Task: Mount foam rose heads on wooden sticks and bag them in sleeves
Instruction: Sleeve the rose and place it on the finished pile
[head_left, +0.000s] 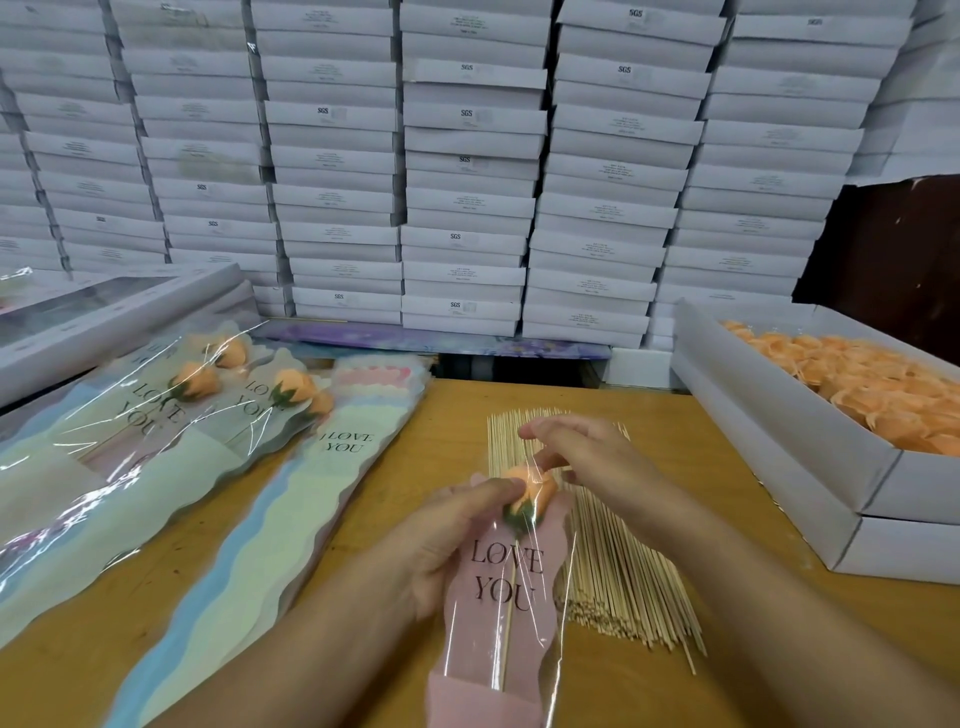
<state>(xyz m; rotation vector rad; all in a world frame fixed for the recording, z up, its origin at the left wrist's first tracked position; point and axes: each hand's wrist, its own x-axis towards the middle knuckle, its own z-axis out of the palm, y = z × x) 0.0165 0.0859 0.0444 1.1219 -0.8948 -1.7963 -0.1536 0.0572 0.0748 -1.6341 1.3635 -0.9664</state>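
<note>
Over the pale wooden sticks (618, 571), the left hand (457, 540) gripped the pink film sleeve (498, 613). The right hand (587, 457) pinched its clear top above the orange foam rose (530, 491). Best tug gently, keeping petals uncrushed.

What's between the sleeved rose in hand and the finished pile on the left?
Nothing visible. The sleeved rose, held by the left hand and right hand, has only bare table and flat empty sleeves before the finished pile.
</note>
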